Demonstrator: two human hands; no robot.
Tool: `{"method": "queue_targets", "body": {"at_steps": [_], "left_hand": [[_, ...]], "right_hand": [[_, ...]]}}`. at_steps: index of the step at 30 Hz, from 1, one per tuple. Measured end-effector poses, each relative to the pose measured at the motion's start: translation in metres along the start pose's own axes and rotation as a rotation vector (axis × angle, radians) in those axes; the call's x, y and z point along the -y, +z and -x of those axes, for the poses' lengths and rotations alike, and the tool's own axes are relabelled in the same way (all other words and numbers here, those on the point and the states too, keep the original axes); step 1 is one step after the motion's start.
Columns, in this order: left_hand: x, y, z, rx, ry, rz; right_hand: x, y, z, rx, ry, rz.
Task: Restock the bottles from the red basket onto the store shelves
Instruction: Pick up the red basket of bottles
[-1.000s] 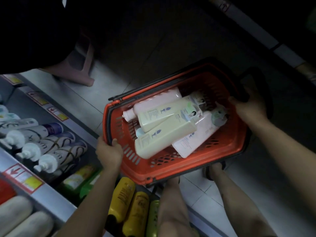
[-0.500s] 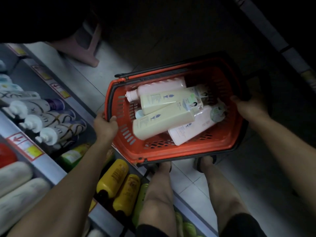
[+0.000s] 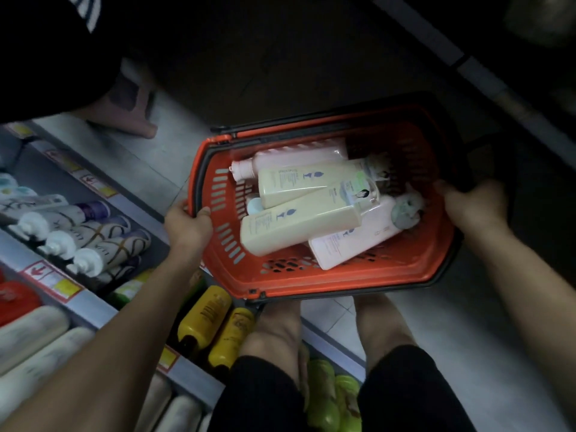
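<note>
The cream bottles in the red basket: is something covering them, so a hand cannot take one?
Nothing visible covers them. The cream bottles lie on top of the pile in the red basket, but the left hand and right hand both grip its rim.

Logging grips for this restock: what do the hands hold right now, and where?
Both hold the red basket: left hand on its left rim, right hand on its right rim. No bottle is held.

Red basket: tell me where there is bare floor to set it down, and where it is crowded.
Bare tiles lie between the shelf edge and the red basket. More bare floor lies right of the legs. The shelves are packed: yellow bottles and white tubes lie side by side.
</note>
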State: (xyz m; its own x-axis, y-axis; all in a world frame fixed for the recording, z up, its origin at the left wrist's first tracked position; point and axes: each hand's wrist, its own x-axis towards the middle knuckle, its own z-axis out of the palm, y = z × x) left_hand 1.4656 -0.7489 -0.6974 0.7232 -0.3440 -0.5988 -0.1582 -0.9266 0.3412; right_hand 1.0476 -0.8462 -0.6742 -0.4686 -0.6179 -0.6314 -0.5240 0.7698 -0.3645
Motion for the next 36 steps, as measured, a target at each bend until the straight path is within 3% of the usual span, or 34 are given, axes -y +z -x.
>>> {"method": "queue_targets", "body": {"at_steps": [8,20,24,36], "left_hand": [[-0.091,-0.008,0.103,0.097,0.205,-0.100],[-0.227,0.075,0.266,0.425,0.655,-0.448],[-0.253,0.121,0.352,0.486,0.855,-0.608],[-0.260,0.253,0.630,0.798,1.173,-0.962]], "right_hand": [[-0.081,-0.111,0.066,-0.136,0.090,-0.154],[-0.256,-0.195,0.186,-0.497,0.570,-0.619],[-0.299,-0.217,0.226,-0.572,0.732,-0.750],[-0.391,-0.267,0.342,-0.866,1.170,-1.110]]}}
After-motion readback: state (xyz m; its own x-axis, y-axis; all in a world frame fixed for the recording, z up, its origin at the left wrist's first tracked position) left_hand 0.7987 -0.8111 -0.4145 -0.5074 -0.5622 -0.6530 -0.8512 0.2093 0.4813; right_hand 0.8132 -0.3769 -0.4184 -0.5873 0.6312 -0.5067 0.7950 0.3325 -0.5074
